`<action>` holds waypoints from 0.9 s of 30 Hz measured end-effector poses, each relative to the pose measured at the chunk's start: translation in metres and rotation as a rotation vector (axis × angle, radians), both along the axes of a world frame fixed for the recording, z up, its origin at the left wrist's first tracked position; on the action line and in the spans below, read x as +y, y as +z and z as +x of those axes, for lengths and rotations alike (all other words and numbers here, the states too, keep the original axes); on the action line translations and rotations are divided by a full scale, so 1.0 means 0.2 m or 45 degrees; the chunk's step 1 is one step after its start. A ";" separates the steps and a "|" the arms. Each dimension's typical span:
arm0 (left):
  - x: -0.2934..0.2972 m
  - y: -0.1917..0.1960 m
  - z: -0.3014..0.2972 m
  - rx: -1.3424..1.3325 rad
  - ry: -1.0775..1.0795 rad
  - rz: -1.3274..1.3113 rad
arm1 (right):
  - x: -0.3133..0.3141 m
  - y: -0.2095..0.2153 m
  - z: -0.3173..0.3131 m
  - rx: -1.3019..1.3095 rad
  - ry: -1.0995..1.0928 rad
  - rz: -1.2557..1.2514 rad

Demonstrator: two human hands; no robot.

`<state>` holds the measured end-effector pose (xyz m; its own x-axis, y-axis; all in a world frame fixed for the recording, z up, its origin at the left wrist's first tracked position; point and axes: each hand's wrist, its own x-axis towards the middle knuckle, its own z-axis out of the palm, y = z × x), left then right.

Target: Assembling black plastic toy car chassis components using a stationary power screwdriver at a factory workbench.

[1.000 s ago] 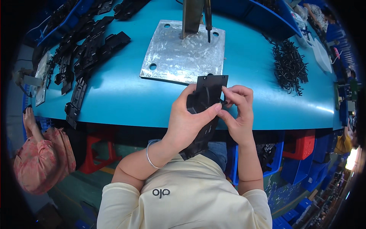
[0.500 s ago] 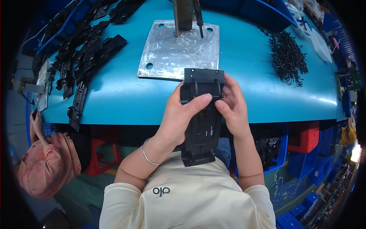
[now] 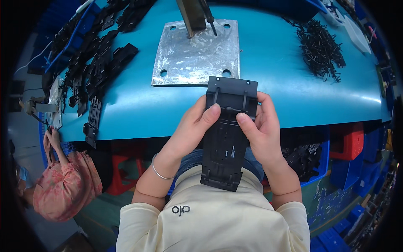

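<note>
Fingers (image 3: 266, 103) round panel (image 3: 223, 140), thumbs (image 3: 211, 114) farther apart

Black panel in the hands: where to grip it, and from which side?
Probably best by both long edges near the far, wider-looking end of the black panel: left hand from the left, right hand from the right, thumbs on top. It is long and flat, face up, and raised ribs interrupt the face there, so edges look safer.

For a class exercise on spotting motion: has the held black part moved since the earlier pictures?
Yes: the black part now sits farther right against the metal plate, with the plate's near right hole now clear of it.
</note>
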<state>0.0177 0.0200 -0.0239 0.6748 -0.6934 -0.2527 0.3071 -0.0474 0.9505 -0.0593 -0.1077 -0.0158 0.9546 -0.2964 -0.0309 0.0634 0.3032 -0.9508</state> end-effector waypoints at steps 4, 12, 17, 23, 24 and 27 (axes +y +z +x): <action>0.04 -0.01 0.01 -0.321 0.298 0.031 | 0.00 0.01 -0.01 0.002 -0.044 0.091; 0.07 0.01 0.01 -0.612 0.123 0.028 | 0.00 0.03 -0.01 -0.013 -0.029 0.010; 0.04 0.01 -0.01 -0.403 0.205 -0.061 | 0.00 0.00 0.00 -0.032 -0.037 -0.144; 0.03 0.00 -0.03 -0.347 0.258 0.007 | 0.00 -0.01 0.00 -0.025 -0.060 -0.153; 0.04 0.00 -0.02 -0.347 0.260 0.009 | 0.00 -0.02 0.00 -0.038 -0.058 -0.110; 0.04 -0.01 0.01 -0.379 0.112 0.051 | -0.01 -0.06 -0.01 -0.060 -0.054 -0.031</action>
<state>0.0201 0.0279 -0.0254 0.7804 -0.6224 -0.0606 0.0198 -0.0722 0.9972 -0.0611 -0.1088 -0.0279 0.9413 -0.3368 0.0214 0.1204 0.2760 -0.9536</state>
